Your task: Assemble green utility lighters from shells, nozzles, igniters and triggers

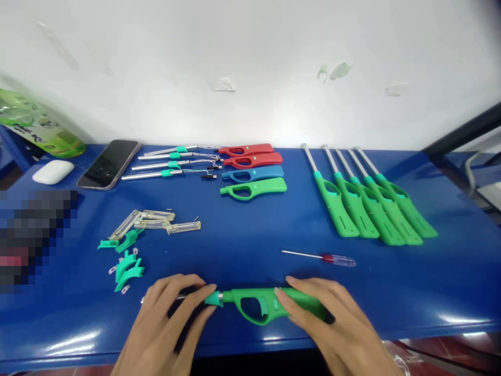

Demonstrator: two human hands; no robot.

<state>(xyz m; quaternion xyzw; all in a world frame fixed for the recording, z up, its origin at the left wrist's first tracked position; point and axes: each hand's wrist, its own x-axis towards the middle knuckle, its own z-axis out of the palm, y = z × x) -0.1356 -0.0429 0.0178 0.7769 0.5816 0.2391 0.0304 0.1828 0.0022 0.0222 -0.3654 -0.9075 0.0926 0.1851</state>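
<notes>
Near the front edge of the blue table lies a green gas lighter (256,303), its trigger and loop handle in plain sight. My left hand (176,313) pinches it at the teal collar and metal tube, and the tube's tip shows beyond my fingers. Around the green handle's other end, my right hand (323,313) is closed with thumb and fingers. A small screwdriver (332,259) with a red and clear handle lies just above my right hand. Teal trigger pieces (127,271) and tiny pale clips sit up and left of my left hand.
Several green lighters (368,203) lie at the right. Metal tubes with wires (168,164) lie beside red, blue and green handles (254,172). Clear fuel tanks (152,223) lie at left. A phone (109,164), white case (53,172) and bottle (43,130) stand farther left.
</notes>
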